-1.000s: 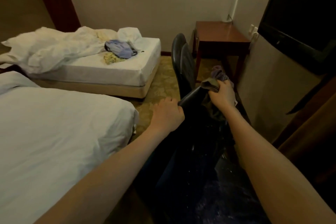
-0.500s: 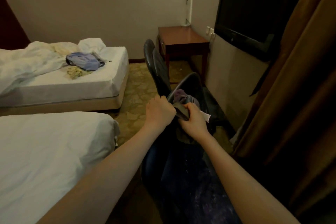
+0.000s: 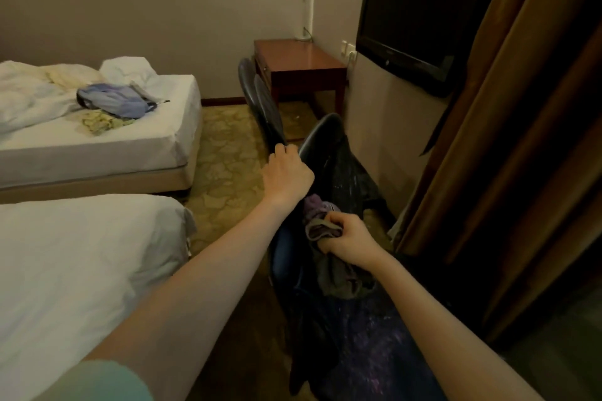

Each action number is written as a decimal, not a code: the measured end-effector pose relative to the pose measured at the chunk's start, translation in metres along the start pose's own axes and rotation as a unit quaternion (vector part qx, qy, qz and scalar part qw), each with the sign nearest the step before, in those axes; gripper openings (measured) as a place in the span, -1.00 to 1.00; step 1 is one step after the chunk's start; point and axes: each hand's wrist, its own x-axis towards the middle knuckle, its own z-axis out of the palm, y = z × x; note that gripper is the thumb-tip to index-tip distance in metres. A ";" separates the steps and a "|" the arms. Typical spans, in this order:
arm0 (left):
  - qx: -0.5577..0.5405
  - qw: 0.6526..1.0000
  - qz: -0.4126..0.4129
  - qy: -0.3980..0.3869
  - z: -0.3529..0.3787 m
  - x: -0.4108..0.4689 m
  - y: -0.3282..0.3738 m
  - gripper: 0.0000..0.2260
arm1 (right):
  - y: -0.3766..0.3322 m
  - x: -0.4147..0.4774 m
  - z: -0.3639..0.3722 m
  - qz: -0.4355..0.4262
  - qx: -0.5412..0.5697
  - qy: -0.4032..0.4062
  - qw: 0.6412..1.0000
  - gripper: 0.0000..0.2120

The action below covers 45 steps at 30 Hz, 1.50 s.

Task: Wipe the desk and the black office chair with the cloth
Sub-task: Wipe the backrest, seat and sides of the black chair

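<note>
A black office chair (image 3: 329,146) stands just in front of me, its backrest tilted and dusty. My left hand (image 3: 286,172) grips the top edge of the backrest. Lower down, my right hand (image 3: 345,238) holds a bunched grey and purple cloth (image 3: 321,225) against the chair's surface. The brown wooden desk (image 3: 303,58) stands farther back against the wall, with a second dark chair (image 3: 260,101) in front of it.
Two beds with white sheets fill the left side; the far bed (image 3: 136,133) carries a blue bag (image 3: 114,101) and crumpled bedding. A dark TV (image 3: 410,10) hangs on the right wall. Brown curtains (image 3: 521,140) hang close on the right. Patterned carpet (image 3: 228,156) runs between beds and chair.
My right hand has moved the cloth down from the top of the backrest to lower on the chair. My left hand stays on the backrest's top edge. My view has shifted right.
</note>
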 end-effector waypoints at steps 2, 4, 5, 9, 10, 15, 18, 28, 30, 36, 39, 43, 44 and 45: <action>-0.018 0.999 0.031 -0.001 0.001 -0.014 -0.001 -0.57 | -0.002 0.001 0.001 0.001 -0.021 0.017 1.000 -0.81; -0.069 0.997 0.030 -0.003 0.001 -0.028 -0.004 -0.51 | -0.003 0.001 0.001 0.000 -0.013 0.039 0.999 -0.84; -0.092 0.995 0.027 -0.002 0.000 -0.037 -0.006 -0.50 | -0.003 0.002 0.000 -0.001 -0.001 0.052 0.999 -0.87; -0.116 0.993 0.015 0.027 -0.004 -0.075 -0.010 -0.54 | -0.005 0.025 -0.020 0.026 -0.049 0.126 0.990 -0.87; -0.105 0.994 0.005 0.042 -0.003 -0.084 -0.011 -0.54 | -0.005 0.033 -0.024 0.034 -0.061 0.124 0.990 -0.90; -0.065 0.990 0.018 0.127 0.003 -0.118 -0.017 -0.65 | -0.008 0.043 -0.009 -0.022 -0.162 0.116 0.980 -0.74; -0.098 0.984 0.017 0.145 0.003 -0.117 -0.017 -0.65 | -0.008 0.022 0.005 -0.055 -0.228 0.079 0.969 -0.71; -0.043 0.991 0.010 0.129 0.003 -0.121 -0.011 -0.76 | 0.006 -0.106 0.051 -0.176 -0.178 -0.021 0.968 -0.73; -0.035 0.992 0.013 0.122 0.003 -0.122 -0.012 -0.77 | 0.010 -0.111 0.048 -0.170 -0.154 -0.035 0.973 -0.74; -0.055 0.995 -0.047 0.063 0.003 -0.125 -0.010 -0.69 | -0.006 -0.105 0.048 -0.061 -0.014 0.095 0.994 -0.79; -0.062 0.994 -0.045 0.075 -0.001 -0.126 -0.012 -0.73 | -0.015 -0.099 0.062 -0.043 -0.057 0.101 0.992 -0.83; -0.048 0.994 -0.033 0.095 0.001 -0.130 -0.011 -0.79 | -0.021 -0.082 0.056 0.023 -0.061 0.136 0.989 -0.90; -0.042 0.994 -0.028 0.097 0.001 -0.130 -0.011 -0.79 | -0.023 -0.074 0.052 0.044 -0.060 0.133 0.988 -0.91; -0.036 0.994 -0.021 0.097 0.000 -0.131 -0.011 -0.78 | -0.025 -0.067 0.048 0.061 -0.061 0.132 0.988 -0.90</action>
